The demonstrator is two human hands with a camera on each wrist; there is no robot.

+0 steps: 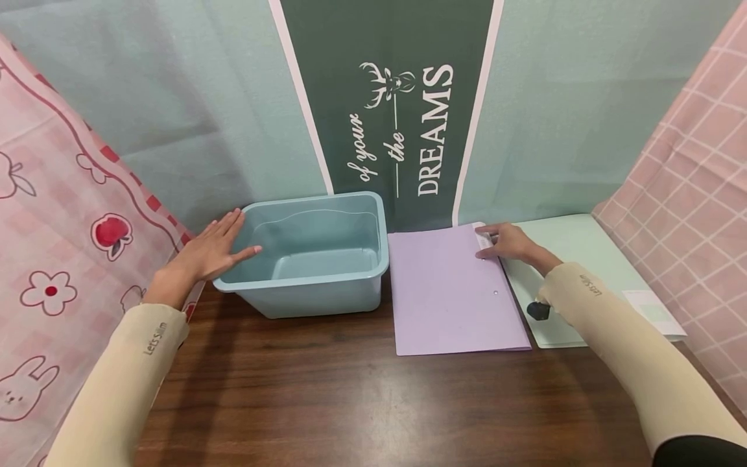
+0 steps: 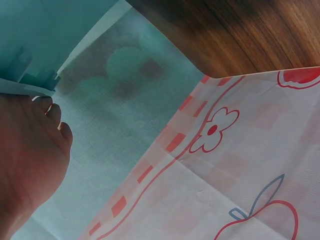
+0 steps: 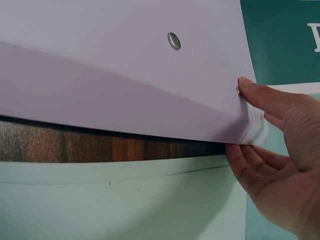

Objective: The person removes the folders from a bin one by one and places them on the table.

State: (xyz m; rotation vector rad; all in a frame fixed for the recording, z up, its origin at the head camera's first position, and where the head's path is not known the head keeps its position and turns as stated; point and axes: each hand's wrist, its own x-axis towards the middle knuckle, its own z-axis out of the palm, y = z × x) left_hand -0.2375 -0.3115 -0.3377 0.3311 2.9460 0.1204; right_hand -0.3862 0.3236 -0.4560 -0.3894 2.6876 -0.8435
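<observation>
A light purple folder (image 1: 455, 292) lies on the table to the right of a blue plastic bin (image 1: 315, 292). My right hand (image 1: 506, 241) pinches the folder's far right corner. In the right wrist view the thumb (image 3: 260, 97) lies over the purple cover, and the other fingers reach below its edge. Beside a metal rivet (image 3: 174, 41) the cover shows a broad shadow. My left hand (image 1: 213, 250) rests at the bin's left rim, fingers straight and thumb spread over the opening. From the left wrist, that hand's underside (image 2: 35, 155) shows against the bin's wall (image 2: 30, 40).
A pale green folder (image 1: 572, 253) lies at the right, partly under my right forearm, with a white label (image 1: 653, 311) near its corner. Printed cloth hangs behind, pink cloth (image 1: 52, 227) at the left and checked pink cloth (image 1: 683, 188) at the right. Brown wooden table (image 1: 362, 402) stretches in front.
</observation>
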